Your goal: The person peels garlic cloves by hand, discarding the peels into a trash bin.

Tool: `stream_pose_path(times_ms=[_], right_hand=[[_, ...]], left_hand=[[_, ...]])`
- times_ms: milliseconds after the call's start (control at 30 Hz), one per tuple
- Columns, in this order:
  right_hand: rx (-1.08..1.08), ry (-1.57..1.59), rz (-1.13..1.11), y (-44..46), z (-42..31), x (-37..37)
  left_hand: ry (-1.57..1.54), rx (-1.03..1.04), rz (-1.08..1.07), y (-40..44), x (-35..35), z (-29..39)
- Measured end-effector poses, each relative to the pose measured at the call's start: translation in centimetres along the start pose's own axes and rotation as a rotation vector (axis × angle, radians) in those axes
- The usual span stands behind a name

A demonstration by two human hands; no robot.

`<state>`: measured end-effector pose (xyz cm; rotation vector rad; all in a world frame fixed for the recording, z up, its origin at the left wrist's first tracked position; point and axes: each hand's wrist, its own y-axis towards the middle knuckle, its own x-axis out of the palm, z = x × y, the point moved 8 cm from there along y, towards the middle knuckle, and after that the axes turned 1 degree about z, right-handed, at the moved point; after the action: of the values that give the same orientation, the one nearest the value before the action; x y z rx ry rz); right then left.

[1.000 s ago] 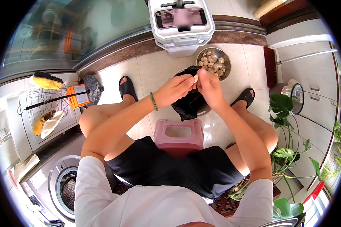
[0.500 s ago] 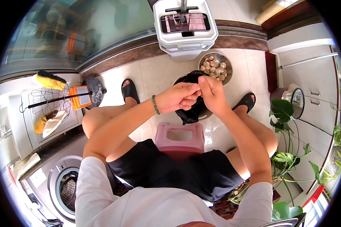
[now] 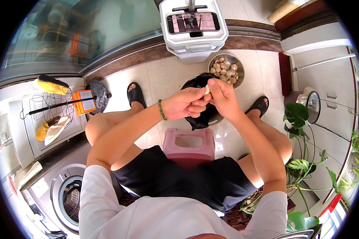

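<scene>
Between the fingertips of both hands is a small pale garlic clove (image 3: 207,90). My left hand (image 3: 186,103), with a green bead bracelet at the wrist, pinches it from the left, its other fingers curled. From the right, my right hand (image 3: 223,95) pinches the same clove with thumb and forefinger. Beneath the hands, a bin lined with a black plastic bag (image 3: 200,119) stands on the floor, partly hidden by them. Just beyond it, a steel bowl (image 3: 242,74) holds several garlic bulbs (image 3: 224,70).
A pink stool (image 3: 189,153) stands between my legs. A white bucket (image 3: 193,48) with a phone (image 3: 193,22) on top is at the far side. Plants (image 3: 297,115) and cabinets (image 3: 327,93) are on the right, a washing machine (image 3: 70,195) at lower left.
The clove was hidden by my fingers half a second ago and now shows between them. Both hands stay together over the bag, with only slight finger movement. The view has shifted slightly.
</scene>
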<state>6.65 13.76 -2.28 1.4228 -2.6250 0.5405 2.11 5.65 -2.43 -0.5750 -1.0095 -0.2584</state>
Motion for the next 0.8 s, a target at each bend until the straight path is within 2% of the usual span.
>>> stream_pose_path(times_ms=[433, 600, 733, 800], right_hand=[[-0.121, 0.004, -0.032, 0.3, -0.4, -0.6], [-0.166, -0.138, 0.018, 0.3, -0.8, -1.2], [-0.206, -0.116, 0.113, 0.0, -1.6, -1.3], [-0.452, -0.378, 0.055, -0.6, -3.7, -0.5]], left_hand=[[0.054, 0.051, 0.090, -0.3, -0.9, 1.0], [0.032, 0.087, 0.018, -0.4, -1.1, 1.0], [0.027, 0.047, -0.006, -0.5, -1.4, 1.0], [0.005, 0.028, 0.009, -0.4, -1.4, 0.7]])
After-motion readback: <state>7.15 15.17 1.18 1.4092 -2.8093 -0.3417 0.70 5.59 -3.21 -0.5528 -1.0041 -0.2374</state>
